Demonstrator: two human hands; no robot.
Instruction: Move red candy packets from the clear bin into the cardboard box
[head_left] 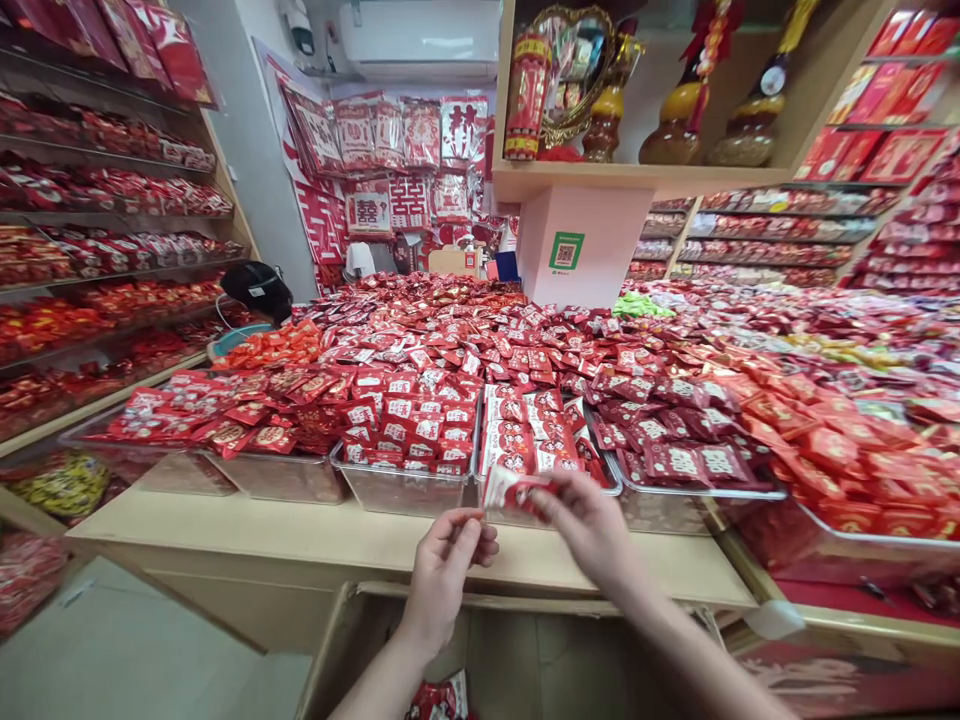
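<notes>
My right hand (581, 520) grips a small red and white packet (517, 492) between thumb and fingers, over the front edge of a clear bin. Just left of and below the packet, my left hand (448, 570) has its thumb and fingers curled together; what they hold, if anything, is too small to tell. Behind the packet, the clear bin (491, 490) holds rows of red and white packets (551, 430). Beneath both hands stands an open cardboard box (517, 604) with several red packets (441, 697) at its bottom.
More clear bins with red packets line the wooden counter (262, 525), including one at left (409, 490) and one at right (667, 510). A white pillar (585, 220) supports an overhead shelf (645, 178). A person's dark-haired head (259, 290) shows at the left, near stocked shelves.
</notes>
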